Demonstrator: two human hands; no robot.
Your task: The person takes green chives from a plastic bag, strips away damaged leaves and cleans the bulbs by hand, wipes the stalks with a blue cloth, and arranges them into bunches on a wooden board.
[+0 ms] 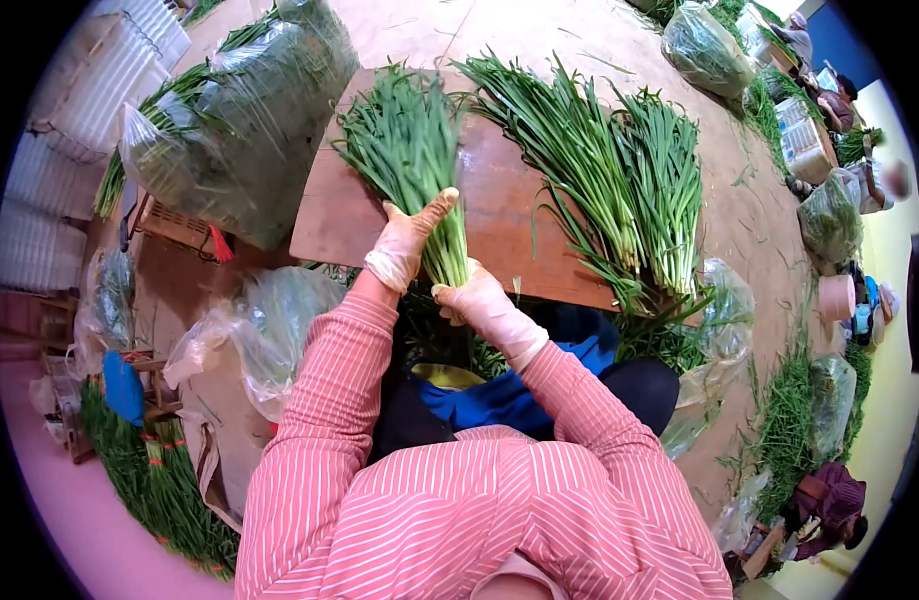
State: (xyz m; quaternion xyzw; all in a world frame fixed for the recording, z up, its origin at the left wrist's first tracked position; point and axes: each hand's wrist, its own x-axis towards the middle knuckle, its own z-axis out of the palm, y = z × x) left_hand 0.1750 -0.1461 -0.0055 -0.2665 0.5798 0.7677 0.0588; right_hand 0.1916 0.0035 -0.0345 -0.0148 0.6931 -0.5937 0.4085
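Note:
A bunch of garlic chives slants over the left part of a low wooden board, its leaves pointing away from me and slightly blurred. My left hand, in a thin pale glove, is wrapped around the stalks at mid-length. Gloved as well, my right hand closes on the pale stalk ends just below; its fingertips are partly hidden. To the right on the wooden board lie a wide pile of garlic chives and, against it, another pile, stalk ends towards me.
Plastic-wrapped greens stand at upper left, above a brown crate. Clear plastic bags lie beside my left arm. Tied bundles rest at lower left. Along the right side are bagged greens, a pink bucket and several people working.

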